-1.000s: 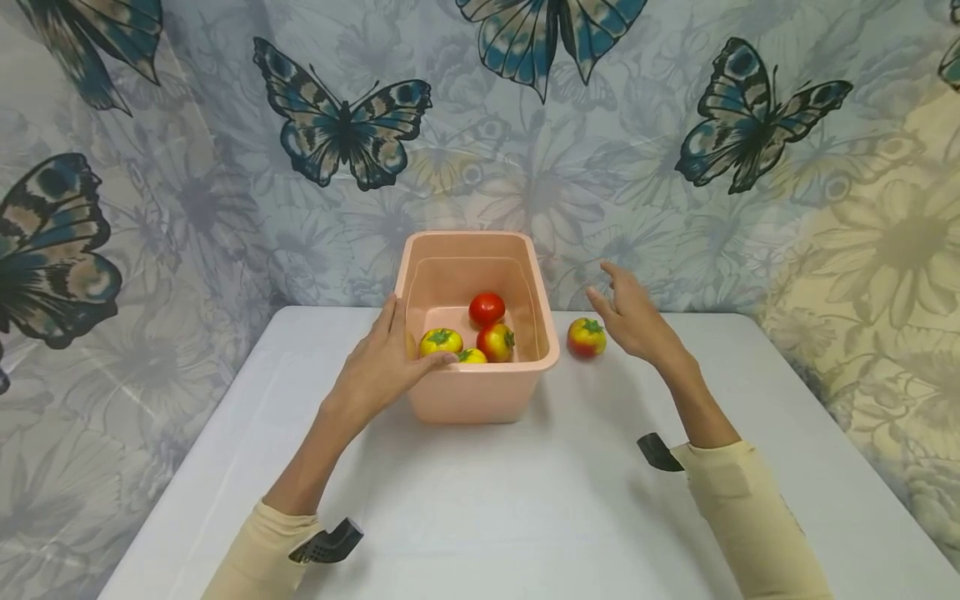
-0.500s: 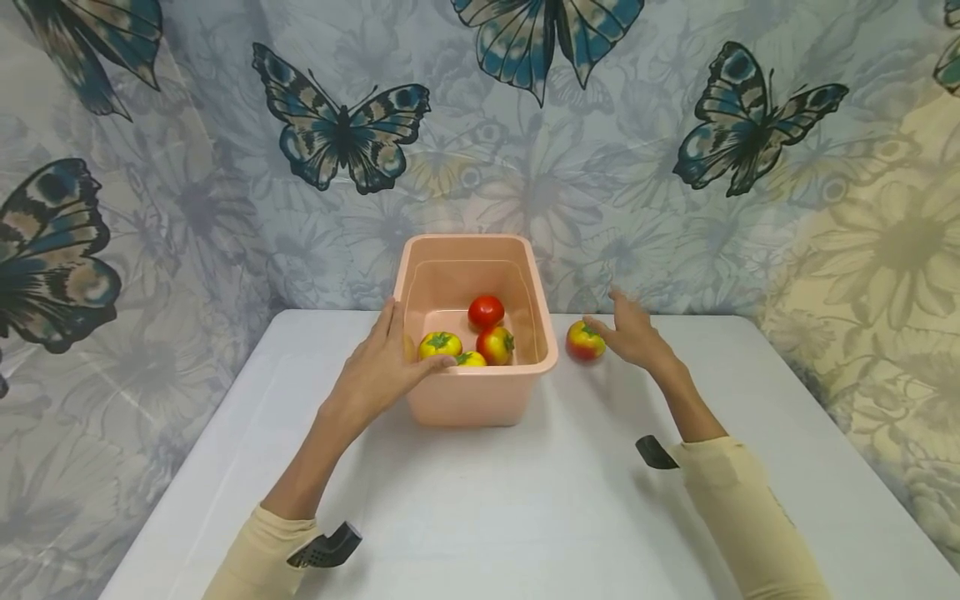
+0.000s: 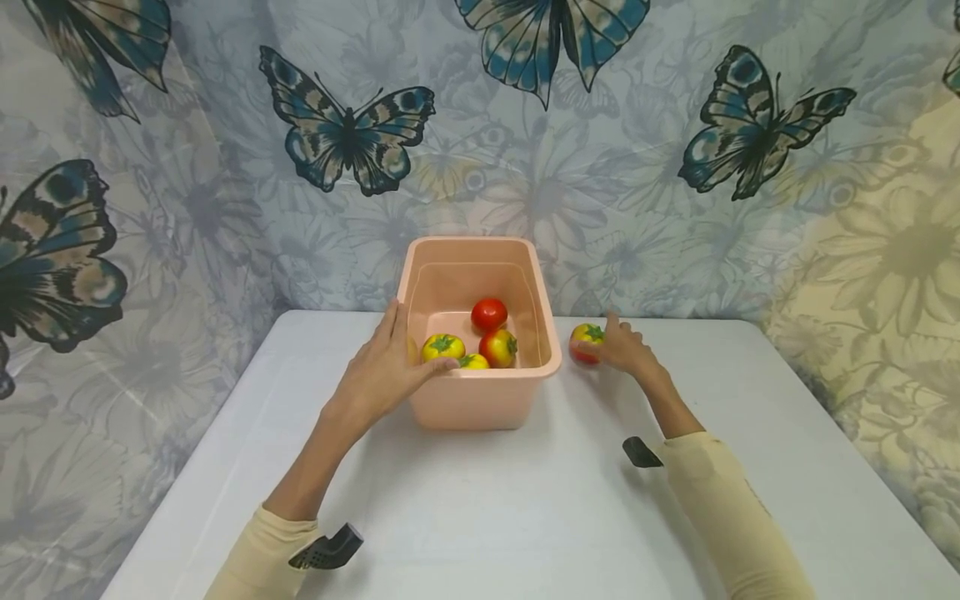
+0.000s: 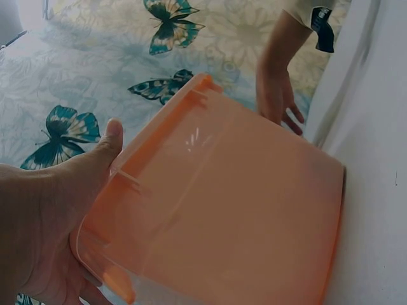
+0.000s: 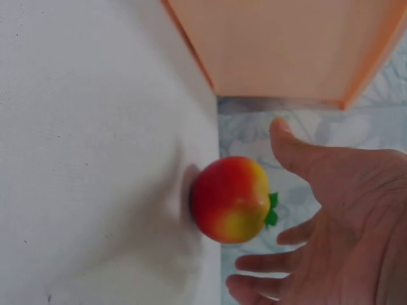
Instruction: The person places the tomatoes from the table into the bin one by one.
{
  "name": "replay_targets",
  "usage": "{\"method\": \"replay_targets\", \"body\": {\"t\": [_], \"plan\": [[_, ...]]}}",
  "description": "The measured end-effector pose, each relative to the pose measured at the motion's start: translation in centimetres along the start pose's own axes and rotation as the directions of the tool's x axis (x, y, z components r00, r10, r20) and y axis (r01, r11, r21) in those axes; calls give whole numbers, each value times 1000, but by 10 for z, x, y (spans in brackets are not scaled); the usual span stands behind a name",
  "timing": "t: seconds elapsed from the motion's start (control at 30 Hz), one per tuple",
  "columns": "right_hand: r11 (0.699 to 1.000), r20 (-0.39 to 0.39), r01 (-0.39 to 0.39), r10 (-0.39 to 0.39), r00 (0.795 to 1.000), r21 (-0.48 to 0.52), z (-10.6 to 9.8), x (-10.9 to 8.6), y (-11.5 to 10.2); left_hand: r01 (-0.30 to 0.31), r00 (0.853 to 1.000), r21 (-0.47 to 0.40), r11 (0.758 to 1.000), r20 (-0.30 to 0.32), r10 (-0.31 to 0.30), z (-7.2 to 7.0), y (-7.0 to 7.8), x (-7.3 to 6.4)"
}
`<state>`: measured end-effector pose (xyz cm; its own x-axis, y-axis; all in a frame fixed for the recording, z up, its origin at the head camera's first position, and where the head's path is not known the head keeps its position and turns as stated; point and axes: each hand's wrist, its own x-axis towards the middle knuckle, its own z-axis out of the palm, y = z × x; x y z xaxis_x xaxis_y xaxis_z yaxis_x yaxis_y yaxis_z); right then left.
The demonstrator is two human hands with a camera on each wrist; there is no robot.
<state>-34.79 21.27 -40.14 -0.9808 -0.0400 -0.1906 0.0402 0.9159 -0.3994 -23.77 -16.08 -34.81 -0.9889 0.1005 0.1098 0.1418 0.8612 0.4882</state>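
My left hand [image 3: 375, 362] holds the front left corner of a peach plastic tub [image 3: 472, 404], its thumb over the front rim and its fingers along the left side. Inside the tub lie a red tomato [image 3: 489, 314], a red-and-yellow tomato [image 3: 498, 348] and yellow ones [image 3: 443, 347] with green tops, partly hidden by the front rim. On the table right of the tub sits another red-and-yellow tomato [image 5: 230, 200]. My right hand [image 3: 626, 350] is beside it, thumb and fingers spread; in the right wrist view they stand just apart from it.
The white table [image 3: 487, 508] backs onto a wall covering [image 3: 540, 192] printed with butterflies and flowers. The tub stands near the table's back edge. A dark wrist camera [image 3: 327, 547] sits on the left sleeve, another camera [image 3: 642, 452] on the right.
My right hand has come down and left to the loose tomato, its thumb now in front of it. The left hand and the tub have stayed in place.
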Motion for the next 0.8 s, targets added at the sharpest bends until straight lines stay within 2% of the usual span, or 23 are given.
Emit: {"method": "replay_targets", "body": {"t": [0.27,0.47,0.57,0.63,0.7,0.8], "plan": [[997,40,-80,80,996,0,13,8,9,10,1000,-5,1000,8,-10,2,1,1],[999,-8,-39,39,999,17,20,9,16,9,1000,-7,1000,9,-9,2,2,1],[994,-70,55,-49,996,97,19,6,20,9,1000,-1,1000,9,-9,2,2,0],[979,-123,134,-115,986,153,16,3,21,6,1000,2,1000,12,-6,2,1,0],[953,-179,227,-192,965,200,11,0,19,7,1000,5,1000,8,-7,2,1,0],[922,-267,321,-261,928,215,4,-4,12,1,1000,11,1000,0,-1,1,0,1]]}}
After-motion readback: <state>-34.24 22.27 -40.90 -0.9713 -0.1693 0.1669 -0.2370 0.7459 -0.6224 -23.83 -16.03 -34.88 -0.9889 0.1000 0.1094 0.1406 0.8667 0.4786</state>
